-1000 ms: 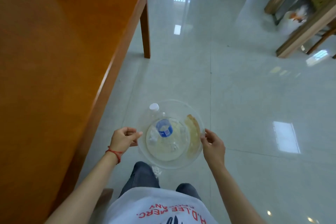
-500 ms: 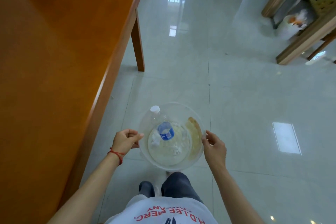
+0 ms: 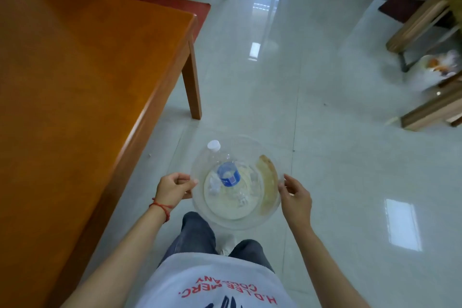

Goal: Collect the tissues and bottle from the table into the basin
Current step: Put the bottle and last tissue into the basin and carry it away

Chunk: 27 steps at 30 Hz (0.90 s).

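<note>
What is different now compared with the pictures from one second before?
The person has walked forward along the table: its far corner and leg now sit nearer, and chairs show behind it. Unchanged: the left hand and right hand hold the basin by its rim, with the bottle and tissues inside.
</note>
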Available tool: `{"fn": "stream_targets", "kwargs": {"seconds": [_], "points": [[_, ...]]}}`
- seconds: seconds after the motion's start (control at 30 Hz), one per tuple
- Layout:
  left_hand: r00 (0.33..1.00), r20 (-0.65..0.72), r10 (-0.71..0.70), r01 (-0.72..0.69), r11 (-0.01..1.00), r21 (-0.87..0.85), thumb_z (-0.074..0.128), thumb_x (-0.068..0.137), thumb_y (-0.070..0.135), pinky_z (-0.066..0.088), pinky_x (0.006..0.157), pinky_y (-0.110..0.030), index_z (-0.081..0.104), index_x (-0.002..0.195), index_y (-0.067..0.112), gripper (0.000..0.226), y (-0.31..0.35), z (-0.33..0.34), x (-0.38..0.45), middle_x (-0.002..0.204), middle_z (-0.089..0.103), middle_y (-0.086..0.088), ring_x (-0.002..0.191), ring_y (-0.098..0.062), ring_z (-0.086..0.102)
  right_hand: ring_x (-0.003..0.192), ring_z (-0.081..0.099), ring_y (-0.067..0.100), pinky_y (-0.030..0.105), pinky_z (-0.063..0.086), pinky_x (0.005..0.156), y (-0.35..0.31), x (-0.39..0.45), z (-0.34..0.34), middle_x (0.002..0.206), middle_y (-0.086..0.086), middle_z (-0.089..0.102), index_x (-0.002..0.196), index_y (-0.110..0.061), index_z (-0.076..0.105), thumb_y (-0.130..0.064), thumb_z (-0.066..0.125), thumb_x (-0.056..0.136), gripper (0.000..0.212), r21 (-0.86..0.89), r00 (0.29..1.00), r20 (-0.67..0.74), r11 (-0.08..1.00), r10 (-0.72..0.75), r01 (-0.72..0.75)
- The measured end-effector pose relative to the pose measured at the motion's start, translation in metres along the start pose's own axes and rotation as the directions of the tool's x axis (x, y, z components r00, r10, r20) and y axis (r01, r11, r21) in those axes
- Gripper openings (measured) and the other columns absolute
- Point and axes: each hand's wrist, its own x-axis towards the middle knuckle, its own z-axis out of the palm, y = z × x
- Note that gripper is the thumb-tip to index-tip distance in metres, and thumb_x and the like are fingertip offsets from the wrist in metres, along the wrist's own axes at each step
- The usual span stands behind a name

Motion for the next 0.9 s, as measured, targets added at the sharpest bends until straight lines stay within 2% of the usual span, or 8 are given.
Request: {"fn": "stream_targets", "kwargs": {"seconds": [0.1,0.37,0.47,0.53,0.73,0.9], "points": [[1.0,-0.008,-0.018,0.018,1.0,-0.02,0.069,0.078,0.004,0.054,0.046,-0.014,0.056,0.097,-0.005,0.024,0.02,0.008,0.035,0.075,0.057,-0.007,0.07,-0.023,0.058,0.081,0.059,0.005,0.01,0.041,0.067,-0.013,0.038,0.013,0.099,-0.001,0.066,0.115,-0.012,0.063,-0.021,0.061,0.087,0.03,0.001,1.0,0.006,1.0,0.005,-0.005],[0.997,0.015,-0.081,0.08,0.997,0.021,0.069,0.078,0.005,0.054,0.05,-0.023,0.056,0.104,-0.01,0.032,0.078,0.021,0.158,0.079,0.059,-0.01,0.067,-0.021,0.059,0.079,0.058,-0.001,0.001,0.043,0.061,-0.051,0.149,0.066,0.099,-0.002,0.066,0.115,-0.011,0.062,-0.02,0.06,0.088,0.029,-0.028,0.999,-0.007,0.999,0.04,-0.04],[0.995,0.022,-0.101,0.1,0.993,0.056,0.068,0.079,0.007,0.053,0.053,-0.021,0.056,0.105,-0.009,0.033,0.103,0.026,0.202,0.089,0.06,-0.015,0.075,-0.024,0.061,0.085,0.06,0.009,0.011,0.043,0.072,-0.071,0.191,0.086,0.104,0.002,0.068,0.116,-0.01,0.062,-0.022,0.06,0.088,0.031,-0.031,0.997,-0.012,0.996,0.08,-0.081],[0.994,0.019,-0.104,0.103,0.993,0.054,0.068,0.08,0.007,0.054,0.054,-0.022,0.056,0.107,-0.009,0.034,0.117,0.028,0.227,0.094,0.059,-0.018,0.081,-0.027,0.061,0.085,0.06,0.009,0.013,0.043,0.071,-0.083,0.217,0.101,0.104,0.002,0.067,0.117,-0.011,0.062,-0.023,0.06,0.087,0.031,-0.024,0.996,-0.012,0.996,0.091,-0.091],[0.99,-0.015,-0.141,0.142,0.985,0.099,0.065,0.081,0.006,0.052,0.075,-0.034,0.054,0.113,-0.009,0.037,0.141,0.035,0.292,0.1,0.058,-0.019,0.09,-0.029,0.059,0.083,0.06,0.0,0.012,0.046,0.07,-0.098,0.283,0.139,0.096,-0.006,0.067,0.109,-0.017,0.064,-0.022,0.061,0.087,0.023,0.013,0.989,0.013,0.989,0.146,-0.147],[0.984,-0.042,-0.175,0.178,0.978,0.105,0.065,0.082,0.005,0.052,0.062,-0.026,0.056,0.108,-0.008,0.031,0.133,0.048,0.338,0.098,0.06,-0.02,0.088,-0.03,0.06,0.08,0.06,-0.002,0.009,0.043,0.064,-0.09,0.335,0.165,0.09,-0.011,0.066,0.104,-0.021,0.065,-0.023,0.061,0.086,0.019,-0.016,0.984,0.057,0.985,0.172,-0.171]]}}
